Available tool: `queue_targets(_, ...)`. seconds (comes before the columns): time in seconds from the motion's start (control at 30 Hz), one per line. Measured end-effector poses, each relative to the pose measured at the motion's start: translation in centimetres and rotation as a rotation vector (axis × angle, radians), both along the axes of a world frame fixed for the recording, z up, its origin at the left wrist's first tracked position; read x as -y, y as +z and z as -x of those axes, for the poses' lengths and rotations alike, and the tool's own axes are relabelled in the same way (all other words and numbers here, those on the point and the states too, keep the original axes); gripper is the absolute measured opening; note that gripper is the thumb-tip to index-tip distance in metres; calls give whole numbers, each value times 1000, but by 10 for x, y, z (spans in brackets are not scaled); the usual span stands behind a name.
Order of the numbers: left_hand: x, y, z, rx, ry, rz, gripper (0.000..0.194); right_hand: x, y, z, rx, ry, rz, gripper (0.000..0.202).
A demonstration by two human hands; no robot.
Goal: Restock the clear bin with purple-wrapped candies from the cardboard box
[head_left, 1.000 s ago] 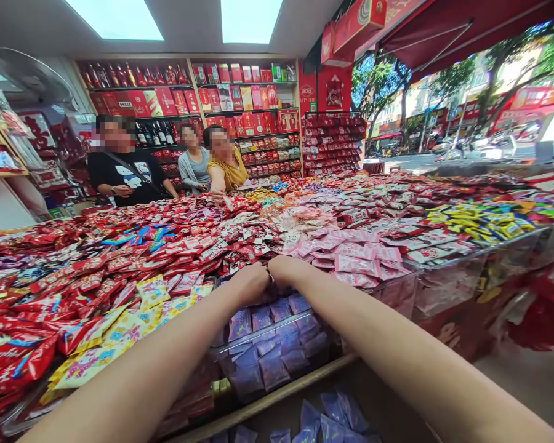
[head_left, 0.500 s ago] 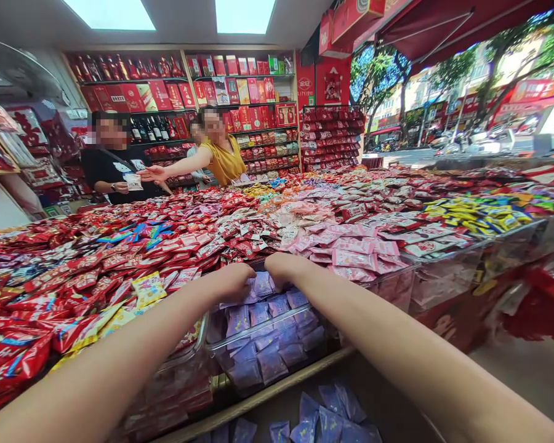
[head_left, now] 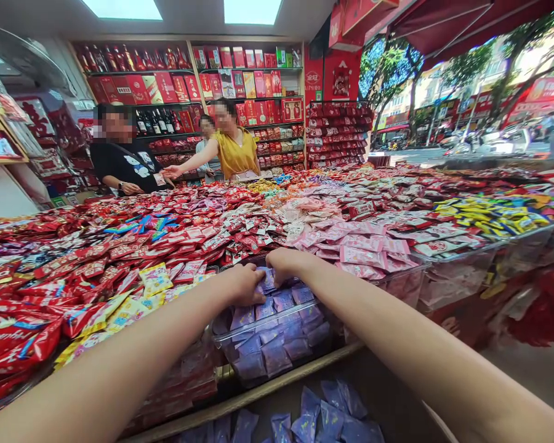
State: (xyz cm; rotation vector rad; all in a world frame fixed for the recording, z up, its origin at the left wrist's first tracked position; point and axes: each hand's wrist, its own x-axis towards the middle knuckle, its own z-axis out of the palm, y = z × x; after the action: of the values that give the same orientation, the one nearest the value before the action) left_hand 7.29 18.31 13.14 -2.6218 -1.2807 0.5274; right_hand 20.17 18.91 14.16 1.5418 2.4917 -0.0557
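Note:
Both my arms reach forward over a clear bin (head_left: 272, 325) of small purple packets (head_left: 277, 357). At the bin's back left, my left hand (head_left: 248, 284) has its fingers bent over the packets, thumb and fingertips partly showing. My right hand (head_left: 281, 266) is curled at the back of the bin, touching or holding a purple packet (head_left: 268, 280) between the two hands. Its fingertips point down and are mostly hidden. The packets near the bin's front lie in neat rows.
More purple packets (head_left: 332, 418) lie below, behind a wooden rail (head_left: 258, 394). Pink packets (head_left: 362, 252) adjoin on the right, yellow ones (head_left: 156, 278) on the left. A person in yellow (head_left: 237, 154) and a person in black (head_left: 136, 163) stand beyond the candy display.
The view has shifted slightly. My left hand's fingers now show more over the purple packets. Across the display, the person in black has lowered a small white packet.

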Motion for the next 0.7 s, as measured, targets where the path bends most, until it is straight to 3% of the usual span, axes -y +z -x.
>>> queue_targets(0.33,7,-8,-5,-4,96,-146,45,-6,-4,1,0,-35,-43,36)
queue_targets(0.7,1,-16,6,89,-32,-54,43,1,0,2,-5,29,20,39)
